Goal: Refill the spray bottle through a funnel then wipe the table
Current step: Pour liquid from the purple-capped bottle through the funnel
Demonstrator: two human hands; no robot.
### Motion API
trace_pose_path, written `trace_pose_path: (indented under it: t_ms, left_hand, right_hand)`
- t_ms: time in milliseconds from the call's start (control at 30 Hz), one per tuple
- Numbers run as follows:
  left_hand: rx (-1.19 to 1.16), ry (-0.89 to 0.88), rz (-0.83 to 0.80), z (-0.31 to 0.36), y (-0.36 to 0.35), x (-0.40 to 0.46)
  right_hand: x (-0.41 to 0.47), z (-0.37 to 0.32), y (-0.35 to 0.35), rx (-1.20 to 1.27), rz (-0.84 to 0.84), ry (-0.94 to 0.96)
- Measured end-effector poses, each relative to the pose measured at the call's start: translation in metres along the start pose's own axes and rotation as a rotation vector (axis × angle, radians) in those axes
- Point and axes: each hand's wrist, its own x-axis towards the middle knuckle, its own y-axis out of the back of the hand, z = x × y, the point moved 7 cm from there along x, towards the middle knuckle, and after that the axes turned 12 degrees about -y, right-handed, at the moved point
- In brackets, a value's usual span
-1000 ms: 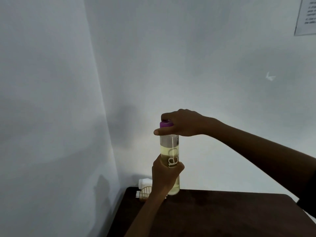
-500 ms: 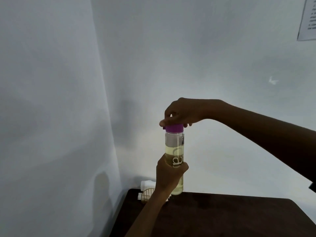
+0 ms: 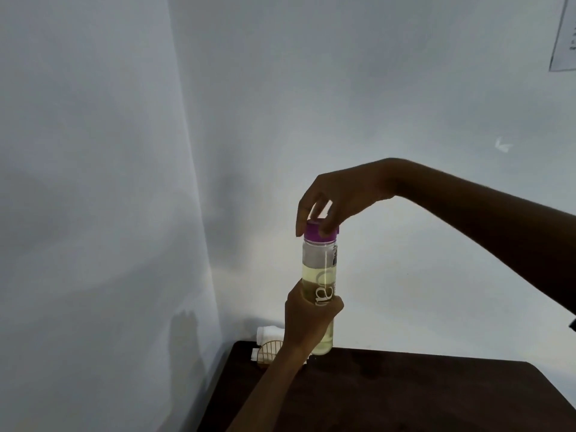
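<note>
A clear bottle (image 3: pixel 319 266) with pale yellow liquid and a purple cap (image 3: pixel 314 233) is held upright above the dark table's (image 3: pixel 405 394) back left corner. My left hand (image 3: pixel 308 319) grips its lower body from the near side. My right hand (image 3: pixel 333 201) reaches in from the right and pinches the purple cap from above with its fingertips. The liquid fills roughly the lower two thirds. No funnel is visible.
A white cloth (image 3: pixel 269 333) and a small wire holder (image 3: pixel 271 352) sit at the table's back left corner, against the wall. White walls meet in a corner on the left. A paper sheet (image 3: pixel 565 35) hangs at the upper right.
My right hand has lifted from wrapping over the cap to a fingertip pinch on it. The view has shifted slightly; the bottle stays upright in my left hand.
</note>
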Motion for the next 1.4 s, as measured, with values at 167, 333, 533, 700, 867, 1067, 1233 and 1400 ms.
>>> trace_pose_path:
  t_ms: [167, 333, 533, 700, 867, 1067, 1233, 1400]
  left_hand:
    - [0.018, -0.007, 0.008, 0.001, 0.003, 0.004]
    - [0.027, 0.014, 0.007, -0.004, 0.003, 0.004]
    - [0.044, 0.003, 0.009, -0.001, 0.001, 0.006]
    - [0.043, -0.009, 0.003, 0.0, 0.0, 0.004]
    - [0.025, -0.004, -0.01, 0.001, 0.0, 0.002]
    - [0.023, -0.001, -0.012, 0.0, -0.002, -0.002]
    - [0.026, 0.002, -0.014, 0.001, -0.001, -0.003]
    - [0.026, -0.001, -0.03, 0.003, -0.004, -0.006]
  right_hand:
    - [0.009, 0.012, 0.01, -0.161, 0.194, -0.14]
    - [0.001, 0.008, 0.008, -0.051, 0.032, -0.03]
    - [0.002, 0.016, 0.011, -0.14, 0.121, -0.189]
    - [-0.003, 0.01, 0.0, -0.063, -0.023, -0.064]
    - [-0.004, 0.012, 0.001, -0.054, 0.056, -0.151]
    - [-0.004, 0.005, -0.004, -0.086, 0.024, -0.04]
    - [-0.004, 0.014, -0.002, -0.107, 0.092, -0.209]
    - [-0.001, 0.013, -0.009, -0.11, 0.043, -0.136]
